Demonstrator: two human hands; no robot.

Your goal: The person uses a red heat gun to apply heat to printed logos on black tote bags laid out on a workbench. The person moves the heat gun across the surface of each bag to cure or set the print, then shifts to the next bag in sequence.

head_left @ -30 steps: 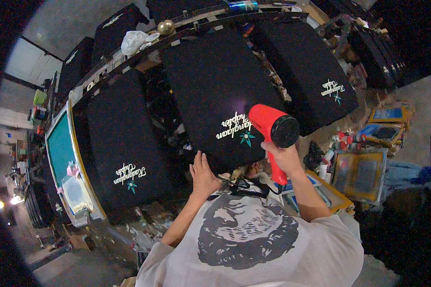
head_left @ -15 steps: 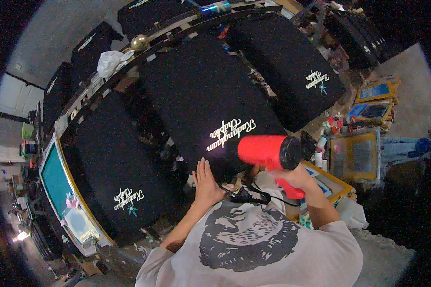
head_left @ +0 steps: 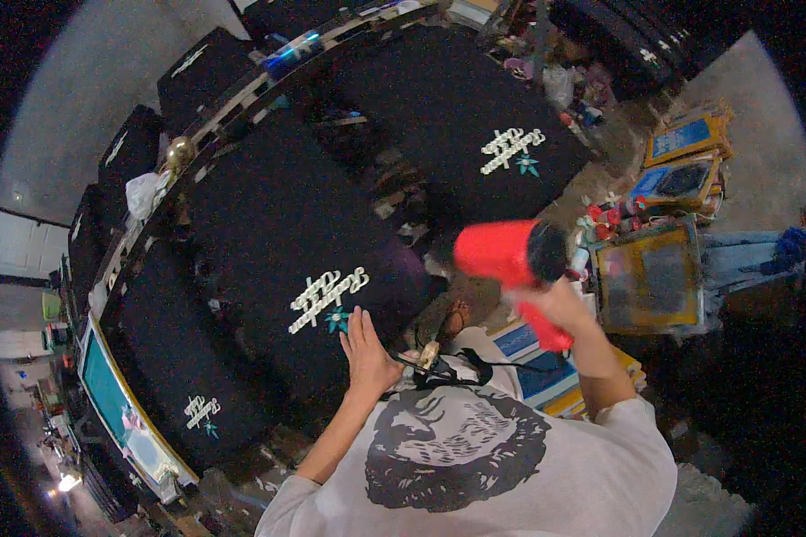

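My left hand (head_left: 365, 360) rests with straight fingers on the front of a black fabric-covered board (head_left: 269, 206), fingertips touching the teal flower (head_left: 336, 319) below its white script print (head_left: 327, 300). My right hand (head_left: 555, 309) grips the handle of a red blower gun (head_left: 497, 246) with a black back end, held above the gap at the board's right. A second black board (head_left: 421, 98) with a similar print lies beyond it to the right. A dark cord runs from the gun's handle toward my waist.
Another black board (head_left: 161, 322) and a teal screen frame (head_left: 107, 376) are at the left. At the right are stacked yellow frames (head_left: 681, 139), bottles (head_left: 600, 219) and a grey-yellow screen (head_left: 645, 273). A rail (head_left: 215, 116) with a white bag (head_left: 143, 195) crosses behind, with more black boards beyond.
The middle and right boards have shifted leftward in the view. The gun swung down over the print's right side, then rose slightly, off the print. My left hand moved slightly left, still on the board.
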